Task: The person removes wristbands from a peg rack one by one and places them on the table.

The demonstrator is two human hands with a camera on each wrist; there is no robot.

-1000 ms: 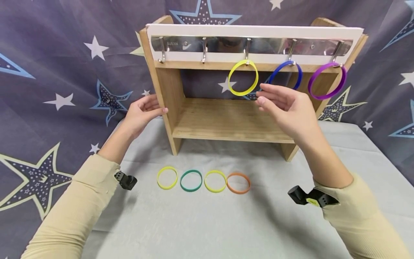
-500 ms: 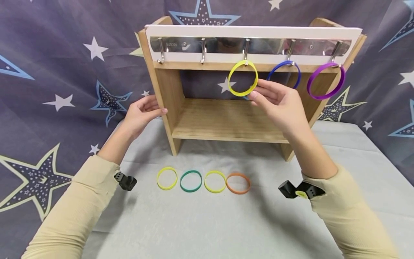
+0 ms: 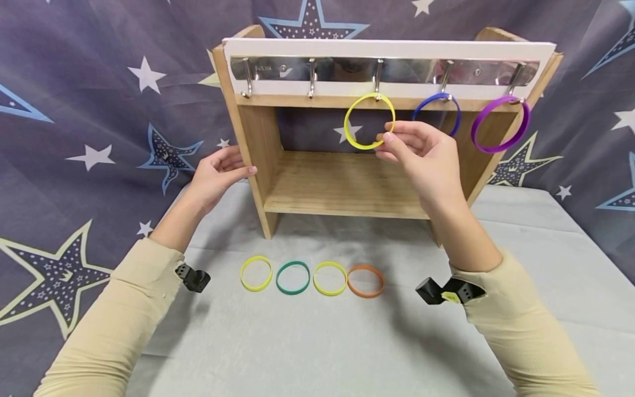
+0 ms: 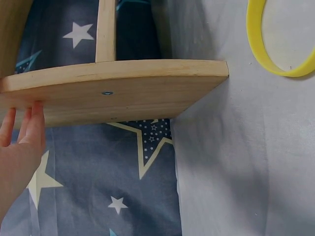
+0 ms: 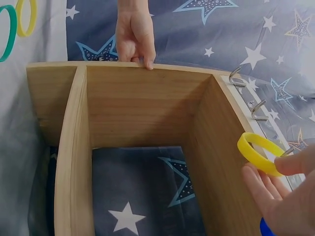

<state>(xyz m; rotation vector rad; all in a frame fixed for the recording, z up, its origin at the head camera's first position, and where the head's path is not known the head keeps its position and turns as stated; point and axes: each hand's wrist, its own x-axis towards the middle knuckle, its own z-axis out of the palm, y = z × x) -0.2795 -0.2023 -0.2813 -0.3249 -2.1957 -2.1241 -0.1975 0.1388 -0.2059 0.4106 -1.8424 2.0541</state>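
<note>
Yellow wristband (image 3: pixel 346 123) is hanging at the middle hook (image 3: pixel 378 76), with the right hand (image 3: pixel 430 157) pinching its lower right side between thumb and fingertips. Meanwhile, the left hand (image 3: pixel 214 177) is resting its fingertips against the wooden shelf's (image 3: pixel 342 184) outer side, thumb touching the front edge. A second ago the right hand was hovering off the band; now it's gripping, and the ring is sitting slightly further left. Right fingers are partly covering the blue wristband (image 3: pixel 430 98); the purple wristband (image 3: pixel 491 149) is dangling beyond. Below, four wristbands are lying in a row.
</note>
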